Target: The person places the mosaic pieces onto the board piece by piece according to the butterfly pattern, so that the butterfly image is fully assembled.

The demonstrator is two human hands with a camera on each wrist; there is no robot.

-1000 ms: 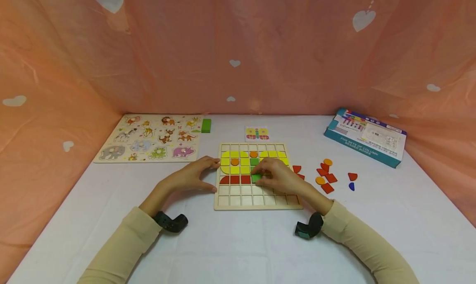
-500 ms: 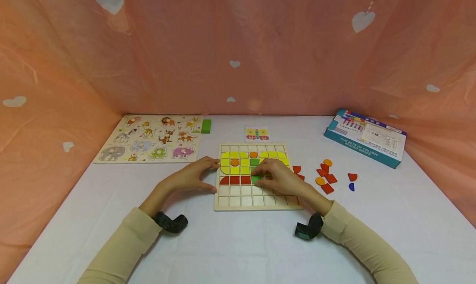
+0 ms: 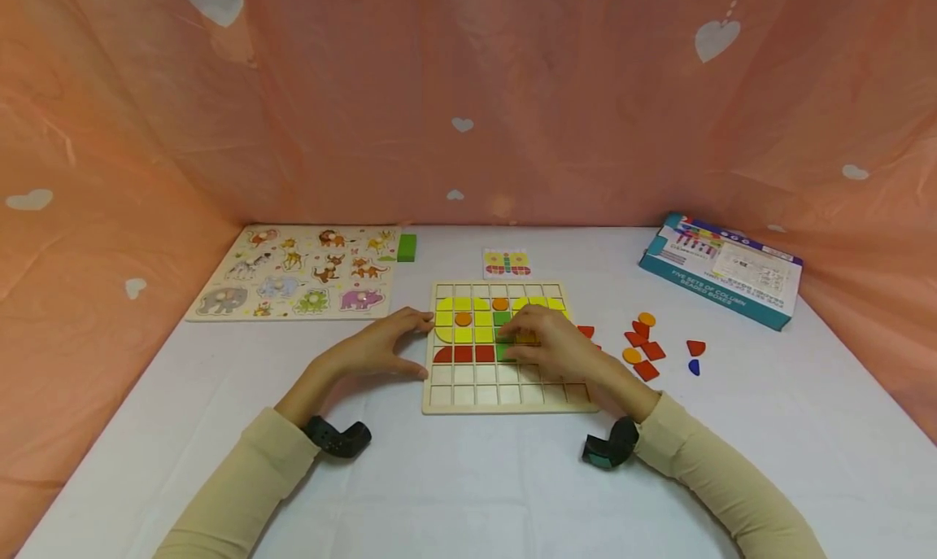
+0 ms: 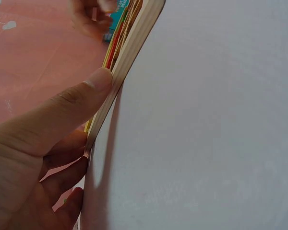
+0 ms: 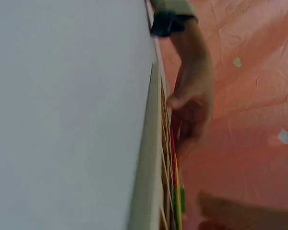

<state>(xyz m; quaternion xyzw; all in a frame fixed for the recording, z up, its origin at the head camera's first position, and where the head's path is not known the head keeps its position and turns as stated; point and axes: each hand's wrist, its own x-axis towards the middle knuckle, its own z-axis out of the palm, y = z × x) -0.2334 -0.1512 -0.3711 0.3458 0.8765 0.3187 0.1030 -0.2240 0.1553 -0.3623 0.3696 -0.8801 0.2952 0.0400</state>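
A wooden grid board [image 3: 464,395] lies on the table with yellow, red, orange and green pieces set in its cells. My left hand [image 3: 381,346] is at the board's left side; in the left wrist view, its thumb [image 4: 100,80] and fingers touch the wooden edge. Over the middle column is my right hand [image 3: 552,343], thumb and fingertips apart beside a green square [image 3: 503,352] in the grid. Nothing shows between those fingers. Part of the board's right side, with its pieces, is hidden under this hand.
Loose red and orange pieces [image 3: 644,351] and a blue piece [image 3: 694,368] lie right of the board. Behind it is a pattern card [image 3: 506,264]. An animal puzzle [image 3: 293,274] and green block [image 3: 406,248] sit back left; a boxed set [image 3: 721,270] stands back right.
My right hand has shifted slightly to the right and its fingers have come away from the green square. The left hand stays at the board's edge.
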